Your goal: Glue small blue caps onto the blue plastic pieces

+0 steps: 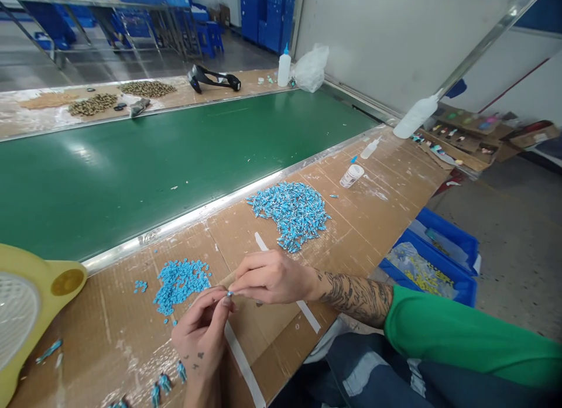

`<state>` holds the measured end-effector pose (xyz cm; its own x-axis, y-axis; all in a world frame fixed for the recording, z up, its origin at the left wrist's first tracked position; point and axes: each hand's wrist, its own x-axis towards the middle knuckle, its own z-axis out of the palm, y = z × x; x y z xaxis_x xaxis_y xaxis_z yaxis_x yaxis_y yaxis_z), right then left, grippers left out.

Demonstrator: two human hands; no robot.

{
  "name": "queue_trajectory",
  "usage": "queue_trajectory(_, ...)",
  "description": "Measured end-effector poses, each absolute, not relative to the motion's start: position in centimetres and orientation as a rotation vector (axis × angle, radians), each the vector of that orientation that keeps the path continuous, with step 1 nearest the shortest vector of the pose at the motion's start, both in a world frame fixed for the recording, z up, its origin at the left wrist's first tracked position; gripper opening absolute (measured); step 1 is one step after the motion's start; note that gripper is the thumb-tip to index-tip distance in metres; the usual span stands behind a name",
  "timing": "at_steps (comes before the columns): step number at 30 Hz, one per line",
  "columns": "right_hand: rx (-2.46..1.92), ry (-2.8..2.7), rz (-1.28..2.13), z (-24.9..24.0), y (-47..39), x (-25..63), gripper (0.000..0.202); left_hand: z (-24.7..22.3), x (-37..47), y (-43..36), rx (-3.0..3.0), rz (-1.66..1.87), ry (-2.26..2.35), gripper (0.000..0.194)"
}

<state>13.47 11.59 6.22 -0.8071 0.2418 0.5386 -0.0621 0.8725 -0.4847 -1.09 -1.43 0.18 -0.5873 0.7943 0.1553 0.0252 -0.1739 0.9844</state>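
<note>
My left hand (204, 329) pinches a tiny blue piece (229, 294) between thumb and forefinger, low in the centre. From the right, my right hand (270, 277) meets it, fingertips closed at the same small piece. Just left of my hands is a pile of small blue ring-like pieces (180, 282). A bigger pile of slender blue pieces (292, 212) lies beyond my right hand. Several small blue figures (164, 383) are on the cardboard by my left wrist. Most of the held piece is hidden by my fingers.
A green belt (175, 162) with a metal edge runs behind the cardboard-covered table (351, 232). A yellow plastic object (65, 282) sits at left. A white cup (352, 175) and bottles (416, 116) stand or lie at right, above blue bins (465, 285) on the floor.
</note>
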Motion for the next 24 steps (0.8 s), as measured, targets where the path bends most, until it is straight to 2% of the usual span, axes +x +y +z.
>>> queue_trajectory(15,-0.205,-2.302,0.981,7.2,10.4,14.1,0.02,1.6,0.2,-3.1,0.878,1.84,1.602,0.028)
queue_trajectory(21,-0.168,-2.367,1.069,6.5,9.8,13.8,0.019,1.5,0.2,-4.6,0.949,1.731,1.723,0.021)
queue_trajectory(24,-0.165,-2.405,1.06,6.5,10.3,14.3,0.022,1.4,-1.0,-7.2,0.938,1.623,2.003,0.019)
